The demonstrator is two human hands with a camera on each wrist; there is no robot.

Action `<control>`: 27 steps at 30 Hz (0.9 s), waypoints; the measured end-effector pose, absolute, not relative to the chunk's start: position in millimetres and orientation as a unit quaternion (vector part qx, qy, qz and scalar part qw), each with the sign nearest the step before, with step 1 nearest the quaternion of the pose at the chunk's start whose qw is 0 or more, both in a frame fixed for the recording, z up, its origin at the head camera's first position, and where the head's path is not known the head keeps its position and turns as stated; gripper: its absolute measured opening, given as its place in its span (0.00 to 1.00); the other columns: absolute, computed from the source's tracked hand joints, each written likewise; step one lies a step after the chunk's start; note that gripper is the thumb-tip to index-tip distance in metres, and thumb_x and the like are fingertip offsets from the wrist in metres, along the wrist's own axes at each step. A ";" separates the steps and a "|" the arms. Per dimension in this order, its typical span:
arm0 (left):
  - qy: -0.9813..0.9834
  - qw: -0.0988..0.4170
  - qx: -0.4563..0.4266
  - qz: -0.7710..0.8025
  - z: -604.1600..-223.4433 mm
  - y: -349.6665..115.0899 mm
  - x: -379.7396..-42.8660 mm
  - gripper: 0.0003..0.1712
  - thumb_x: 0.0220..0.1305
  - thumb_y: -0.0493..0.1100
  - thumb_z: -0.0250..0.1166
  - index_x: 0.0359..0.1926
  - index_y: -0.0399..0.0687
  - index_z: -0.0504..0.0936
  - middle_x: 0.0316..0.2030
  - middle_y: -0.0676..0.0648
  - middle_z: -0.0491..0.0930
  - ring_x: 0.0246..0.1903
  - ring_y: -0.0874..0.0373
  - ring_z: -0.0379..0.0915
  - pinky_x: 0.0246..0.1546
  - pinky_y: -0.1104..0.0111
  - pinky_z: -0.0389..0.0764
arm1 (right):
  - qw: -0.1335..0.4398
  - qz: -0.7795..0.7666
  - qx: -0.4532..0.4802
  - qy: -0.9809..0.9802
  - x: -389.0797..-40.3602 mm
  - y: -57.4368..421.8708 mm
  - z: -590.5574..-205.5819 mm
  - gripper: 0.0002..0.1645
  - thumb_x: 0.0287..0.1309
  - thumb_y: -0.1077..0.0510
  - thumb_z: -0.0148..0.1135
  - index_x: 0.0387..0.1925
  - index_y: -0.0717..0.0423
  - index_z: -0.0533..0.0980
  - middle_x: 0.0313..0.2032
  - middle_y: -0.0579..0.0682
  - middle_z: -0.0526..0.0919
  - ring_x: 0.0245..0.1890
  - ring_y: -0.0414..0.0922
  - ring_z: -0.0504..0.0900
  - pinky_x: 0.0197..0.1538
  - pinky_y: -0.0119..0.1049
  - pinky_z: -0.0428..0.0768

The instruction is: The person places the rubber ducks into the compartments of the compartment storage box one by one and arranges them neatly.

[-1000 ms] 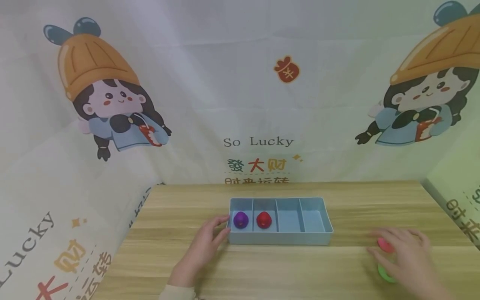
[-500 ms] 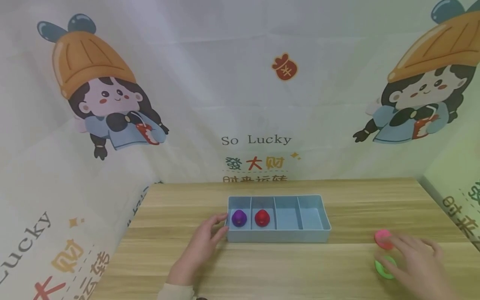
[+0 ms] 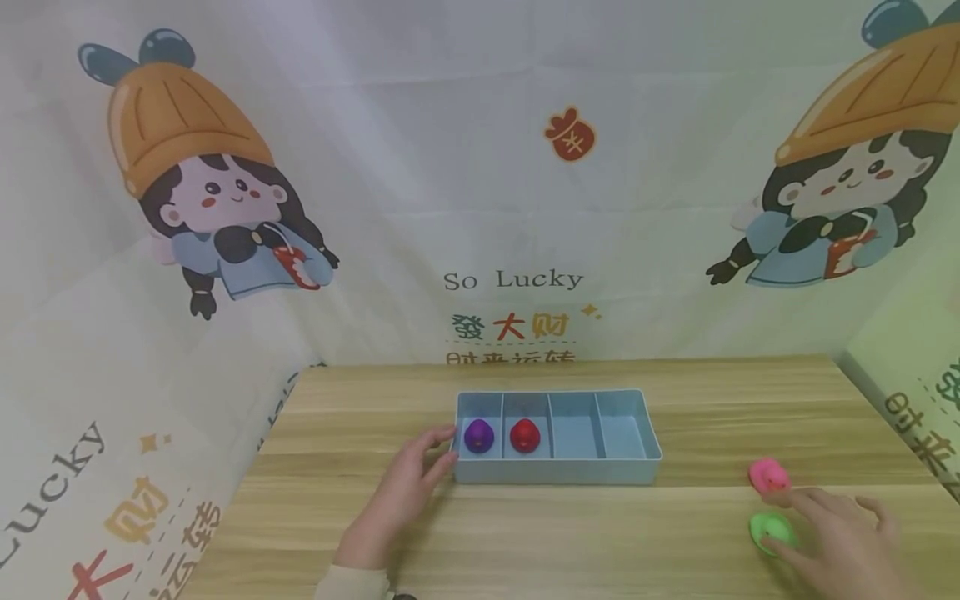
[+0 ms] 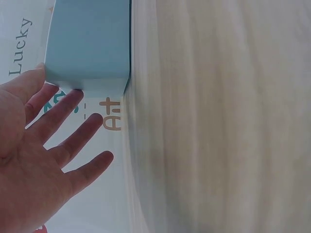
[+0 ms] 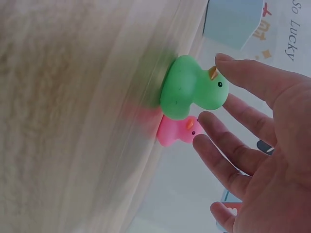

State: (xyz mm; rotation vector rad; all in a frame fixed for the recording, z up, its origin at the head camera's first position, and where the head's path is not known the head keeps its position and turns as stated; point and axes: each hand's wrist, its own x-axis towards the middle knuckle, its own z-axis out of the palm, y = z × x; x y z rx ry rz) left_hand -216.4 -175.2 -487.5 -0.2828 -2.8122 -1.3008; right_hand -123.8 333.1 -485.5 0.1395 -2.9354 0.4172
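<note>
In the head view, a blue box (image 3: pixel 555 471) with dividers holds a purple rubber duck (image 3: pixel 479 436) in its leftmost compartment and a red rubber duck (image 3: pixel 525 435) beside it. My left hand (image 3: pixel 405 483) touches the box's left end with thumb and fingertips, the fingers loosely spread. At the right, my right hand (image 3: pixel 843 533) is around the green rubber duck (image 5: pixel 182 87), its thumb tip by the beak and its fingers extended past the head without closing. A pink rubber duck (image 3: pixel 769 475) stands just behind the green one, near my right fingertips.
Everything stands on a wood-grain table (image 3: pixel 600 542). A printed cloth (image 3: pixel 420 167) with cartoon figures and lettering hangs behind the table and along both sides.
My right hand has drawn back toward the lower right from over the pink duck, uncovering more of both ducks, and is now at the green one. The left hand stays at the box.
</note>
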 end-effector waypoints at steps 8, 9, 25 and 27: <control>-0.901 0.017 -0.090 -0.425 -486.9 -175.3 -215.6 0.25 0.74 0.45 0.63 0.69 0.46 0.75 0.69 0.41 0.76 0.69 0.37 0.69 0.74 0.39 0.65 | 0.108 0.148 0.051 -0.982 -122.5 336.1 -493.8 0.31 0.46 0.41 0.81 0.49 0.50 0.83 0.47 0.57 0.88 0.49 0.65 0.82 0.62 0.78 0.55; -0.901 0.018 -0.092 -0.424 -487.1 -175.4 -215.5 0.25 0.74 0.45 0.63 0.69 0.46 0.75 0.69 0.41 0.76 0.69 0.37 0.69 0.74 0.39 0.65 | 0.110 0.149 0.052 -0.981 -122.2 336.4 -494.6 0.31 0.45 0.41 0.82 0.49 0.50 0.83 0.46 0.57 0.88 0.49 0.65 0.82 0.62 0.78 0.55; -0.902 0.028 -0.105 -0.417 -489.0 -175.4 -216.2 0.25 0.74 0.46 0.62 0.68 0.45 0.76 0.68 0.41 0.76 0.68 0.37 0.71 0.73 0.39 0.66 | 0.070 0.160 0.034 -0.984 -121.9 339.9 -499.4 0.28 0.47 0.42 0.81 0.48 0.48 0.84 0.47 0.55 0.89 0.46 0.61 0.84 0.61 0.76 0.56; -0.902 0.026 -0.102 -0.420 -488.8 -175.3 -216.2 0.25 0.74 0.45 0.63 0.68 0.45 0.76 0.69 0.42 0.76 0.68 0.37 0.70 0.73 0.40 0.66 | 0.070 0.162 0.034 -0.984 -122.0 340.4 -499.6 0.27 0.47 0.43 0.81 0.48 0.48 0.84 0.47 0.56 0.88 0.45 0.61 0.84 0.61 0.76 0.56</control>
